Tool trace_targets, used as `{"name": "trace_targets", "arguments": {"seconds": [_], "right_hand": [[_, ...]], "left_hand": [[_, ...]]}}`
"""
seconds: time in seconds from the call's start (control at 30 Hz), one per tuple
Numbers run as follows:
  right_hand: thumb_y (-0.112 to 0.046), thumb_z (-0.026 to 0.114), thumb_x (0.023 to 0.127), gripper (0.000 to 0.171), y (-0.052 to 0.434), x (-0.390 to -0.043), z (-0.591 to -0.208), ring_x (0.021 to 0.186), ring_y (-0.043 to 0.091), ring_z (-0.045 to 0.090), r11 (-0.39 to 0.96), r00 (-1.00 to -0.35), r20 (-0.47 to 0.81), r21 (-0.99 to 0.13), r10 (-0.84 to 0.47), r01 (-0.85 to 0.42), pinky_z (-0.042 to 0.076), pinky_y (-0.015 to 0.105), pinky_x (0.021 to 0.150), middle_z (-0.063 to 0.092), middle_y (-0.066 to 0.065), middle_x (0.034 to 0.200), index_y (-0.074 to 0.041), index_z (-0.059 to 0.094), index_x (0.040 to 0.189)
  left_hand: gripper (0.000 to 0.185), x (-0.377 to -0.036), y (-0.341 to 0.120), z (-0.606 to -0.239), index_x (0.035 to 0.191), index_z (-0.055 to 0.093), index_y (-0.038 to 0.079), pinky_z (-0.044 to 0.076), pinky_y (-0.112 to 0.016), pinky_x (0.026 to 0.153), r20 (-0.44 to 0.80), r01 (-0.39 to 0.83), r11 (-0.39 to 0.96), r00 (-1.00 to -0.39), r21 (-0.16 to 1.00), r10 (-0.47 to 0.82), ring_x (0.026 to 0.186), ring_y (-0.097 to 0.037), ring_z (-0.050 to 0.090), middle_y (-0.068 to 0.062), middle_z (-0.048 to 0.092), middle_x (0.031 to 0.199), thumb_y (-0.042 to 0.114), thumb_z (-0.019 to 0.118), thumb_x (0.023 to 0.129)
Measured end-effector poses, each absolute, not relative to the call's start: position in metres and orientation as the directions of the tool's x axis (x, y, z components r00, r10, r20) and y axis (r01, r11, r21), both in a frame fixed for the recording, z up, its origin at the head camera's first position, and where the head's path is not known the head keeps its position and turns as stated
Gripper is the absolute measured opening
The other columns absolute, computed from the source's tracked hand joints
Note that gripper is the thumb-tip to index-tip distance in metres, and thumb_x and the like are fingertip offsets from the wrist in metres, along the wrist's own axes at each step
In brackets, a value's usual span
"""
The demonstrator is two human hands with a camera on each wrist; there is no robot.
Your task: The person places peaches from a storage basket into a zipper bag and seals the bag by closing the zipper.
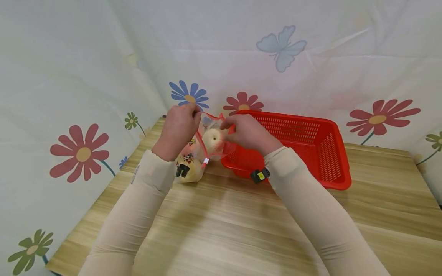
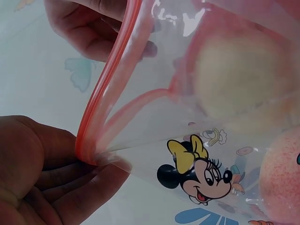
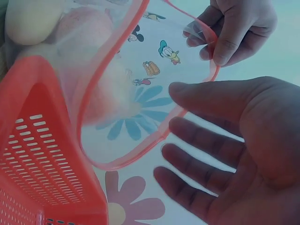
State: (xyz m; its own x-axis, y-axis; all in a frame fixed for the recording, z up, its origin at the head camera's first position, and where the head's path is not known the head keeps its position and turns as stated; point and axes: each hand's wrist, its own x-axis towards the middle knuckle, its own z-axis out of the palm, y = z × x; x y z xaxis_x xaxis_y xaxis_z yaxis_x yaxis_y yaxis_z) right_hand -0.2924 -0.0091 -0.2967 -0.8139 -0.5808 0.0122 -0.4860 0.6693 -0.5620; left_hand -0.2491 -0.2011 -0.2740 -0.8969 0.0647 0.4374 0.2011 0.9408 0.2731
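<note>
A clear zip bag [image 1: 208,149] with a red edge and cartoon prints stands in front of me, its mouth spread apart. Through the plastic show several round fruits, pale and pink; one pale fruit [image 1: 212,140] with a dimple lies close to the mouth. My left hand [image 1: 181,126] pinches the red edge [image 2: 96,110] at a corner of the bag, between thumb and fingers. Beside the opposite side of the mouth is my right hand [image 3: 234,145], fingers spread and thumb apart, with its fingertips right at the red edge and nothing in its grasp.
A red plastic basket [image 1: 342,174] with slotted walls stands on the wooden table [image 1: 214,230], just right of the bag. Behind the table hangs a pale sheet [image 1: 214,42] with printed flowers and a butterfly. Both wrists carry small black cameras.
</note>
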Motion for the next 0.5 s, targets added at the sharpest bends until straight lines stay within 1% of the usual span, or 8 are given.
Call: {"name": "trace_targets", "arguments": {"seconds": [0.13,0.27,0.37,0.43,0.5], "right_hand": [[-0.021,0.073,0.085,0.036,-0.011,-0.288,-0.297,0.101,0.016,0.057,0.630,-0.786,0.041,-0.572,-0.617,-0.525,0.056,0.031,0.083,0.065,0.001,0.116,-0.019,0.065,0.120],[-0.021,0.074,0.084,0.031,-0.013,-0.282,-0.298,0.100,0.014,0.058,0.557,-0.728,0.092,-0.581,-0.680,-0.593,0.056,0.028,0.080,0.066,-0.004,0.113,-0.022,0.067,0.115],[-0.020,0.075,0.084,0.030,-0.015,-0.278,-0.300,0.104,0.013,0.058,0.497,-0.669,0.135,-0.565,-0.731,-0.658,0.056,0.028,0.082,0.066,-0.006,0.113,-0.023,0.069,0.113],[-0.020,0.075,0.084,0.029,-0.016,-0.277,-0.301,0.105,0.014,0.057,0.473,-0.637,0.161,-0.541,-0.754,-0.696,0.056,0.028,0.083,0.066,-0.005,0.114,-0.023,0.070,0.113],[-0.020,0.075,0.084,0.029,-0.017,-0.276,-0.302,0.105,0.014,0.058,0.470,-0.626,0.184,-0.512,-0.758,-0.719,0.056,0.028,0.084,0.067,-0.005,0.114,-0.022,0.070,0.113]], "left_hand": [[0.022,-0.249,-0.203,-0.274,0.098,0.070,0.001,0.056,-0.035,0.066,0.426,0.192,0.940,-0.903,0.281,0.057,0.068,-0.024,0.064,-0.013,0.070,0.085,0.015,0.053,0.097],[0.022,-0.249,-0.205,-0.274,0.098,0.070,0.001,0.055,-0.034,0.064,0.424,0.190,0.939,-0.904,0.285,0.054,0.067,-0.024,0.062,-0.013,0.070,0.084,0.016,0.054,0.097],[0.022,-0.249,-0.206,-0.275,0.097,0.069,0.001,0.054,-0.034,0.062,0.432,0.197,0.939,-0.900,0.283,0.058,0.065,-0.023,0.062,-0.013,0.070,0.083,0.016,0.053,0.097],[0.022,-0.249,-0.207,-0.275,0.097,0.069,0.001,0.055,-0.033,0.061,0.434,0.198,0.938,-0.899,0.284,0.058,0.065,-0.023,0.062,-0.012,0.070,0.083,0.016,0.053,0.097],[0.022,-0.249,-0.207,-0.275,0.097,0.069,0.001,0.054,-0.033,0.061,0.436,0.199,0.937,-0.898,0.286,0.057,0.064,-0.023,0.062,-0.012,0.070,0.082,0.016,0.053,0.097]]}}
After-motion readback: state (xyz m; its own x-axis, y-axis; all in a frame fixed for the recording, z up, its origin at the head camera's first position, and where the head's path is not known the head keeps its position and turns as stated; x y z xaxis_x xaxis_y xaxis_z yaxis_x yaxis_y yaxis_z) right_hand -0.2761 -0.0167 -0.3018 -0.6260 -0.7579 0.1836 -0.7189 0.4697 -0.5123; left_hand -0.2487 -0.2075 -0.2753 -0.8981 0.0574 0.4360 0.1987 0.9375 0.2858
